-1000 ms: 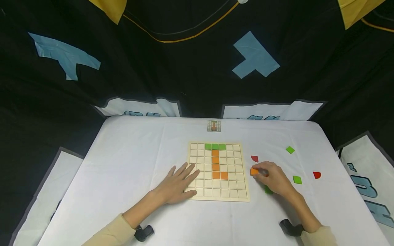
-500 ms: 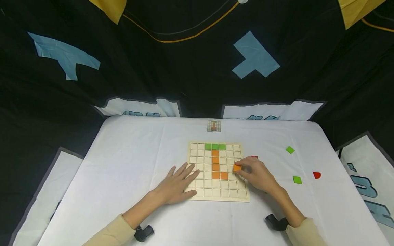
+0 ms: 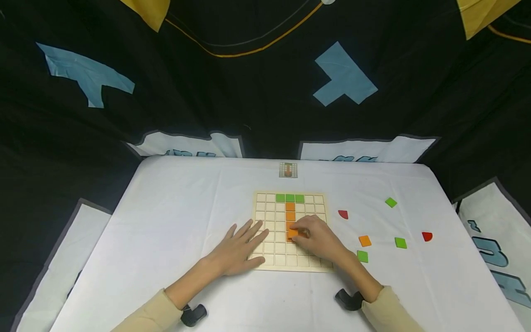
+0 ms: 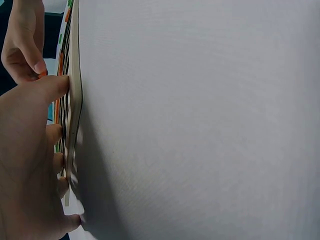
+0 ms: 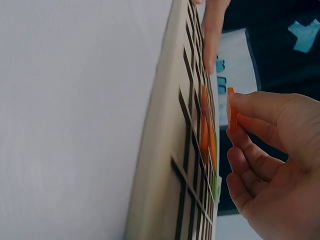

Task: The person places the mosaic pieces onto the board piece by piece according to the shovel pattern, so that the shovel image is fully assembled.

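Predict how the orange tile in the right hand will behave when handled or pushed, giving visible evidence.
The orange tile is probably stiff: it looks straight in the pinch of the right hand. It is likely light, being small and thin. Laid down, it should slide rather than roll, given its flat form.

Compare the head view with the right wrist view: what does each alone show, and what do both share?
Head view only: two red quarter-round pieces and beige sleeves.
Right wrist view only: a gap between the held orange square tile, seen edge-on, and the pale wooden gridded board.
Both: that tile, the right hand pinching it, the board and at least part of the left hand.
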A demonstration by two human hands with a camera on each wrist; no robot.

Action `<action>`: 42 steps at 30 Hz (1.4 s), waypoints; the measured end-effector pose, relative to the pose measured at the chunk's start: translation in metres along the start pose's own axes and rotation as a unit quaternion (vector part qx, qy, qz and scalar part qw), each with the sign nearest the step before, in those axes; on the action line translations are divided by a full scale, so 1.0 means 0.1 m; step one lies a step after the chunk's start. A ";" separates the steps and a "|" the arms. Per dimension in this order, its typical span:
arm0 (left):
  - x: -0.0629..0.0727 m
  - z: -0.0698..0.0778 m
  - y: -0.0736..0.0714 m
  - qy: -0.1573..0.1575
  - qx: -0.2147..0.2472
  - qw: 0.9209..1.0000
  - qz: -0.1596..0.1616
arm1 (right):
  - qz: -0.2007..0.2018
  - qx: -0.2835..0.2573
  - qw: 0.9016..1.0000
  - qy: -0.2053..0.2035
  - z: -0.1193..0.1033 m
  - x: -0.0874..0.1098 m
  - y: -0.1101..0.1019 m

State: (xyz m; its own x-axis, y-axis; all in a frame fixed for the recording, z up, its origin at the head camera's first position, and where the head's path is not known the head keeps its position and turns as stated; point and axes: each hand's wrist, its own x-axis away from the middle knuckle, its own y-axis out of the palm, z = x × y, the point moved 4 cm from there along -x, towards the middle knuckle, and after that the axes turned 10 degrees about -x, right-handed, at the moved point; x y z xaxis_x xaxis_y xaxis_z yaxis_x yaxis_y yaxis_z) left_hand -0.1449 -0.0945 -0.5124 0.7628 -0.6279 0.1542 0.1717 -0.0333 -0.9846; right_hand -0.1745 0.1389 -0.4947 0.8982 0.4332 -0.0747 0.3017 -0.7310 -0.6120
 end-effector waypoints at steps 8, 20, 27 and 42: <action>0.00 0.00 -0.02 0.003 -0.004 1.000 0.001 | -0.018 0.006 1.000 0.009 -0.08 -0.06 0.13; 0.00 0.00 -0.04 0.001 0.001 1.000 -0.005 | -0.021 0.035 0.999 -0.020 -0.09 -0.11 0.23; 0.00 -0.01 -0.03 0.001 -0.001 1.000 -0.005 | -0.029 0.034 0.999 -0.020 -0.13 -0.14 0.28; 0.01 0.00 -0.02 0.006 -0.002 1.000 -0.003 | -0.019 0.048 0.999 -0.014 -0.10 -0.16 0.33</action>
State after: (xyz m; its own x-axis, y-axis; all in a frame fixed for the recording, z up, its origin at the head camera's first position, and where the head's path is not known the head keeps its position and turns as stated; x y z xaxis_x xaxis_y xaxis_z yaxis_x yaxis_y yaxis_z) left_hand -0.1445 -0.0957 -0.5099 0.7544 -0.6371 0.1584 0.1736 -0.0391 -0.9840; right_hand -0.1757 0.1031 -0.5057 0.8773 0.4747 -0.0709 0.3020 -0.6607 -0.6873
